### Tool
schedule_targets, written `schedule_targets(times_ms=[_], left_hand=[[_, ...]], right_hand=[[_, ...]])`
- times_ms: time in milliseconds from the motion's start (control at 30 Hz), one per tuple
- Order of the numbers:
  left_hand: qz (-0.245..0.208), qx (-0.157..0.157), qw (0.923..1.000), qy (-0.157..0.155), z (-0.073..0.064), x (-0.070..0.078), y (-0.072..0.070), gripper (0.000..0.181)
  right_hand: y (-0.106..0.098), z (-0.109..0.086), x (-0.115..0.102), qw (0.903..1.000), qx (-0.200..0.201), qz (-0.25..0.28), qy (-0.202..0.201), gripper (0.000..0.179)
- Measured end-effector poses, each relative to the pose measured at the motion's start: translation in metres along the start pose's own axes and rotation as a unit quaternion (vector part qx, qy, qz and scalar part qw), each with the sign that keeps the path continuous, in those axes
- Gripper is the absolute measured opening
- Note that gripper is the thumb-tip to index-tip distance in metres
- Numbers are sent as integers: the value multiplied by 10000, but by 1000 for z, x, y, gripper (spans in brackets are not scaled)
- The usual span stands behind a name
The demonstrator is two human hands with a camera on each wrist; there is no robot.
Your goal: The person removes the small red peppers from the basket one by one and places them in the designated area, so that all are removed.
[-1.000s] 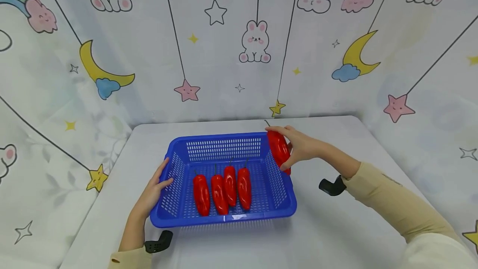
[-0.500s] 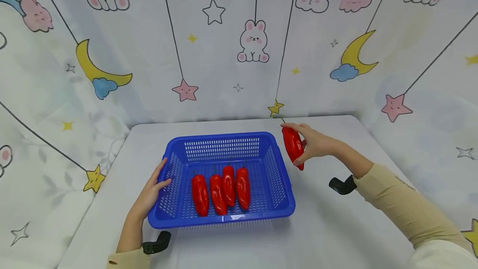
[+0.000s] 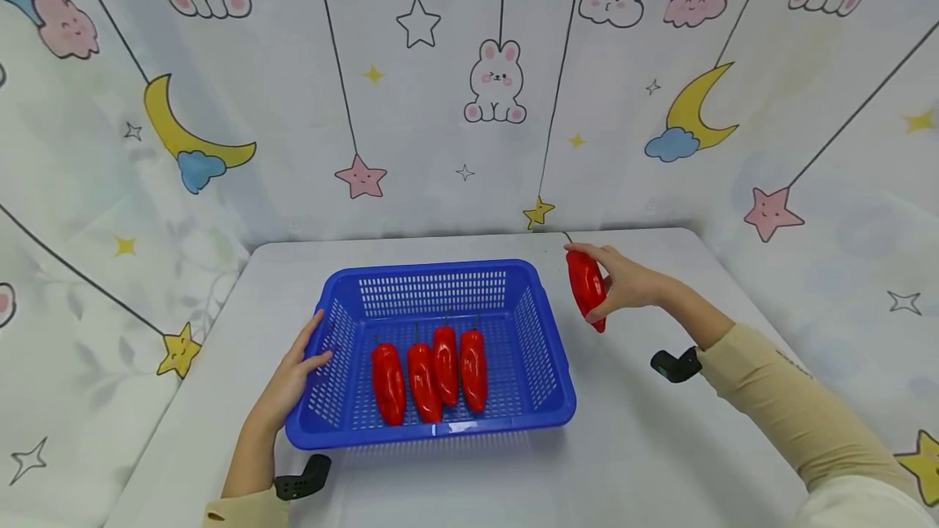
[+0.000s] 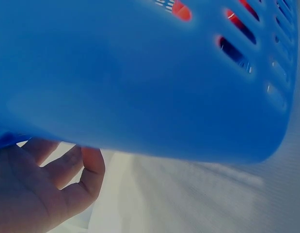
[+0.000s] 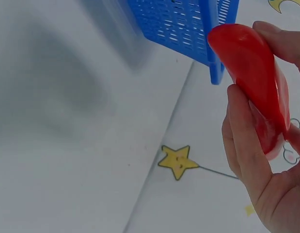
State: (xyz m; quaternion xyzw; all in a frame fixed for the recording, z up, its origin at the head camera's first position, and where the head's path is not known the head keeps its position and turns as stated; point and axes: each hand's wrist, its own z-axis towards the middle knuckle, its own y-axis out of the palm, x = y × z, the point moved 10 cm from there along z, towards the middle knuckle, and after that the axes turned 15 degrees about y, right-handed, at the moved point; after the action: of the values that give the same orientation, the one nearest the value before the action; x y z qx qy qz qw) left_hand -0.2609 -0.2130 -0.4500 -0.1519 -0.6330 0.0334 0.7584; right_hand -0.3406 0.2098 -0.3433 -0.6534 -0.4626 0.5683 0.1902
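A blue plastic basket (image 3: 521, 373) with slotted walls sits in the middle of the head view. Inside it, several glossy red chili peppers (image 3: 473, 369) lie side by side, stems pointing away. My left hand (image 3: 282, 381) grips the basket's left rim, its thumb over the edge; in the left wrist view, bent fingers (image 4: 94, 165) show at the basket's lower edge. To the right of the basket, my right hand (image 3: 623, 279) holds another red chili pepper (image 3: 584, 279) between thumb and fingers, above the table. The right wrist view shows this pepper lengthwise in the grasp.
The white table (image 3: 645, 446) extends around the basket, its far edge near a cloth backdrop (image 3: 425, 104) printed with stars, moons and rabbits. A black wrist device (image 3: 676, 365) sticks out from the right wrist, and a similar one (image 3: 304, 477) from the left.
My right hand has carried its chili pepper rightward, from over the basket's right rim to beside the basket. The left hand keeps its grip, and the basket stays in place.
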Motion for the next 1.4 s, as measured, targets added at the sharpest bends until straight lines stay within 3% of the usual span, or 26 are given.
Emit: schedule_targets(times_ms=[500, 867, 1400], left_hand=[[-13, -30, 10000, -22, 0, 1, 0, 63], [-21, -15, 10000, 21, 0, 2, -1, 63], [-4, 14, 10000, 0, 0, -1, 0, 62]], right_hand=[[9, 14, 33, 9993, -124, 156, 308, 104], [31, 32, 66, 9974, -250, 75, 666, 106], [65, 52, 92, 9908, -615, -223, 1186, 105]])
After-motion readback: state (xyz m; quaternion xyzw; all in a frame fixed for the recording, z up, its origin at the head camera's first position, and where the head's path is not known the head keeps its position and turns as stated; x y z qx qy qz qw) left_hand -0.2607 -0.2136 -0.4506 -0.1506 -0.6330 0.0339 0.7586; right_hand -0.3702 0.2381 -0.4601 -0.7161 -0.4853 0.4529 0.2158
